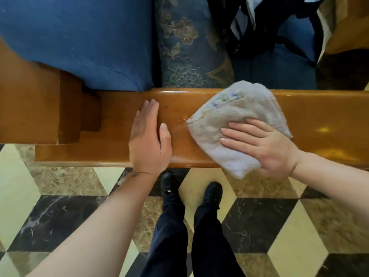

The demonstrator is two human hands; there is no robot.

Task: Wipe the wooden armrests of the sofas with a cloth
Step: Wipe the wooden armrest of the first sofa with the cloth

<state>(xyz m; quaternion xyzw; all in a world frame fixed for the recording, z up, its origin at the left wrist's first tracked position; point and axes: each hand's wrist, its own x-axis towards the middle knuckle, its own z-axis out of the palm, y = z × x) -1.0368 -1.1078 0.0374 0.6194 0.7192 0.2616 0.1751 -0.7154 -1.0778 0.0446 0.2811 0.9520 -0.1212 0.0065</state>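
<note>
Two hands are on the wooden armrest [199,108], which runs as a broad band across the middle of the frame. My right hand [265,148] lies flat, fingers slightly spread, pressing the folded cloth [239,116] onto the top face right of centre; the cloth covers the armrest from its far edge to its near edge and overhangs the near edge a little. My left hand [148,136] rests open and flat on bare wood just left of centre, thumb out toward the cloth, holding nothing and apparently bracing. Progress, as I judge it: wiping of this armrest is under way. The wood shows gloss on both sides of the cloth, so I cannot tell which stretch is already wiped. The stepped end block [50,108] at the left of the frame appears untreated. A second wooden piece [347,27] at upper right, possibly another armrest, remains.
</note>
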